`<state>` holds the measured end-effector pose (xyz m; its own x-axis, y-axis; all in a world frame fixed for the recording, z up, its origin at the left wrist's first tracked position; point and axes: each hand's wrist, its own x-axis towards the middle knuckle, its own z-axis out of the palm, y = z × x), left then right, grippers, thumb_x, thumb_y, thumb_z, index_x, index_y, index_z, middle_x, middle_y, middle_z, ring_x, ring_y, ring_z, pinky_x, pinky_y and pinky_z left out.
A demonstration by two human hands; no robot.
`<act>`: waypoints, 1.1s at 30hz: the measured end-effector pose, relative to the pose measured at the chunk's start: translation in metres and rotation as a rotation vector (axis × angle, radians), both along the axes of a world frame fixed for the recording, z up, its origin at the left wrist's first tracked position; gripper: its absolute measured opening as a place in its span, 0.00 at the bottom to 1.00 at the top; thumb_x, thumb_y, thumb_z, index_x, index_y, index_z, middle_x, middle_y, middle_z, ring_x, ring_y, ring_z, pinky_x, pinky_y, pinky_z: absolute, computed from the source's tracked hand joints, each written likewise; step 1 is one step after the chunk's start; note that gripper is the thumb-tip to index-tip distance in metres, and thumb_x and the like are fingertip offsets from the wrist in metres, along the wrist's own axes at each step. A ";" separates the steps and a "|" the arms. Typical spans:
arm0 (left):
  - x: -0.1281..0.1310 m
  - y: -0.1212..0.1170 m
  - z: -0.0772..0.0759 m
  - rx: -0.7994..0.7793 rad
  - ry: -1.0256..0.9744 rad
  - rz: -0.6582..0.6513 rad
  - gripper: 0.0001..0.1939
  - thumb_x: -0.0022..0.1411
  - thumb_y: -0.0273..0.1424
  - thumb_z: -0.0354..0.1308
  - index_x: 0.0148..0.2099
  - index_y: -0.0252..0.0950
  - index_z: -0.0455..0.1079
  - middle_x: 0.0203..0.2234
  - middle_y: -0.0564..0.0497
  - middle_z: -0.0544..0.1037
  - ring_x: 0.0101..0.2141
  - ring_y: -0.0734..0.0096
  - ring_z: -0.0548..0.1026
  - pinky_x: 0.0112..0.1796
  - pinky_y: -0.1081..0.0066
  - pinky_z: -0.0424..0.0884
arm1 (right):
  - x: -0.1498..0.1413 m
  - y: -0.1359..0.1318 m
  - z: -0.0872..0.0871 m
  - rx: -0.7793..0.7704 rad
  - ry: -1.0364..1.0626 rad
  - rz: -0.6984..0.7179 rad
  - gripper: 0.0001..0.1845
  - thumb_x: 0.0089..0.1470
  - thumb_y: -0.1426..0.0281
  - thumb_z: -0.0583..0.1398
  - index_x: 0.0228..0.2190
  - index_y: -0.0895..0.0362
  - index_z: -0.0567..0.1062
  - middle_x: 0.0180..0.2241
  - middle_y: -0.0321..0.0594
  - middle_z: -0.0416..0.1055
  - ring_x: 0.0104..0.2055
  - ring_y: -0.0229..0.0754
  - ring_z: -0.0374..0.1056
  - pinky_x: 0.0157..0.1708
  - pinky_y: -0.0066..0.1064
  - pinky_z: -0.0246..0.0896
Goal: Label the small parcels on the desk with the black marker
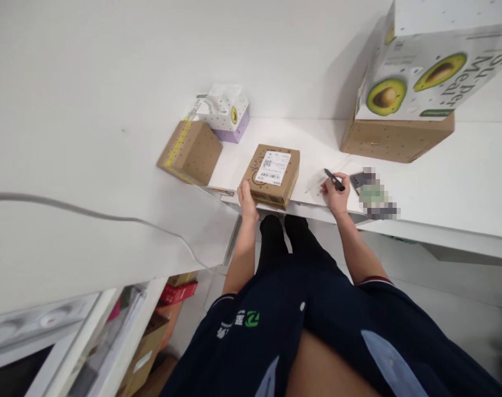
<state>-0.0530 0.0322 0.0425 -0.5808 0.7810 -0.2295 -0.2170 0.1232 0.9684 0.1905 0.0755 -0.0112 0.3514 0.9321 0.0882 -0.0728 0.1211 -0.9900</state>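
Note:
A small brown cardboard box (290,179) lies on the white shelf-like table in front of me, a white shipping label (273,167) on its top and dark marker writing beside the label. My left hand (247,199) rests against the box's near left corner, fingers along its side. To the right of the box, my right hand (337,196) is closed around a black pen (335,180), with the hand low over the tabletop. Just right of that hand lies a flat item blurred by pixels (373,193).
Behind on the left stand a taped cardboard box (197,154) and a tissue box (230,113). A large avocado-printed carton (425,77) sits on a brown box (395,140) at right. A grey cable (110,216) crosses the left side. The table's front edge (441,231) runs before me.

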 end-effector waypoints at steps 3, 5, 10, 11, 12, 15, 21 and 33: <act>-0.003 -0.002 -0.004 0.008 0.121 -0.007 0.27 0.62 0.57 0.51 0.54 0.44 0.67 0.59 0.47 0.71 0.60 0.61 0.69 0.53 0.61 0.72 | -0.005 -0.001 0.008 0.056 0.041 -0.118 0.22 0.51 0.53 0.62 0.37 0.50 0.57 0.19 0.23 0.66 0.17 0.31 0.59 0.20 0.24 0.56; -0.006 -0.003 -0.007 0.034 0.200 -0.036 0.27 0.64 0.57 0.49 0.53 0.42 0.67 0.55 0.46 0.73 0.59 0.62 0.70 0.56 0.63 0.69 | -0.008 -0.002 0.016 0.091 0.052 -0.172 0.21 0.53 0.52 0.60 0.36 0.50 0.56 0.17 0.20 0.61 0.16 0.31 0.58 0.19 0.23 0.54; -0.009 -0.006 -0.010 0.043 0.350 -0.083 0.26 0.66 0.56 0.47 0.51 0.41 0.65 0.51 0.44 0.75 0.59 0.62 0.69 0.59 0.65 0.65 | -0.016 -0.008 0.042 0.130 0.028 -0.200 0.16 0.60 0.53 0.55 0.36 0.49 0.56 0.16 0.21 0.58 0.15 0.33 0.59 0.17 0.22 0.54; -0.008 -0.007 -0.009 0.041 0.365 -0.090 0.26 0.66 0.57 0.48 0.51 0.41 0.65 0.51 0.44 0.75 0.59 0.62 0.69 0.59 0.64 0.65 | -0.019 -0.010 0.045 0.130 0.026 -0.188 0.14 0.61 0.54 0.53 0.37 0.49 0.57 0.17 0.23 0.61 0.16 0.33 0.61 0.18 0.23 0.56; -0.007 -0.008 -0.009 0.039 0.377 -0.097 0.26 0.65 0.57 0.48 0.51 0.41 0.64 0.51 0.43 0.75 0.59 0.61 0.69 0.59 0.64 0.65 | -0.022 -0.012 0.047 0.124 0.026 -0.160 0.13 0.62 0.54 0.52 0.39 0.49 0.57 0.20 0.25 0.65 0.17 0.34 0.64 0.20 0.24 0.59; -0.004 -0.008 -0.008 0.017 0.388 -0.112 0.28 0.64 0.58 0.49 0.52 0.41 0.63 0.52 0.43 0.74 0.57 0.60 0.71 0.58 0.62 0.65 | -0.040 -0.021 0.039 0.058 -0.007 0.013 0.15 0.63 0.55 0.51 0.45 0.50 0.60 0.35 0.38 0.77 0.30 0.37 0.74 0.33 0.32 0.71; -0.004 -0.008 -0.004 0.024 0.342 -0.175 0.35 0.63 0.63 0.44 0.56 0.40 0.63 0.54 0.42 0.73 0.56 0.59 0.72 0.57 0.58 0.68 | -0.069 -0.037 0.022 0.055 -0.038 0.221 0.23 0.61 0.52 0.53 0.51 0.50 0.61 0.57 0.49 0.70 0.59 0.46 0.68 0.53 0.45 0.68; -0.007 -0.023 0.030 0.204 0.686 -0.105 0.37 0.64 0.59 0.48 0.64 0.40 0.65 0.58 0.39 0.71 0.58 0.57 0.68 0.56 0.59 0.66 | -0.072 -0.030 0.061 0.255 -0.160 0.226 0.22 0.64 0.52 0.52 0.54 0.50 0.64 0.54 0.48 0.71 0.56 0.48 0.70 0.53 0.45 0.69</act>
<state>-0.0598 0.0097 0.0723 -0.4617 0.8288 0.3162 0.4514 -0.0873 0.8880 0.1186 0.0460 0.0500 0.1024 0.9256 0.3645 0.0277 0.3636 -0.9311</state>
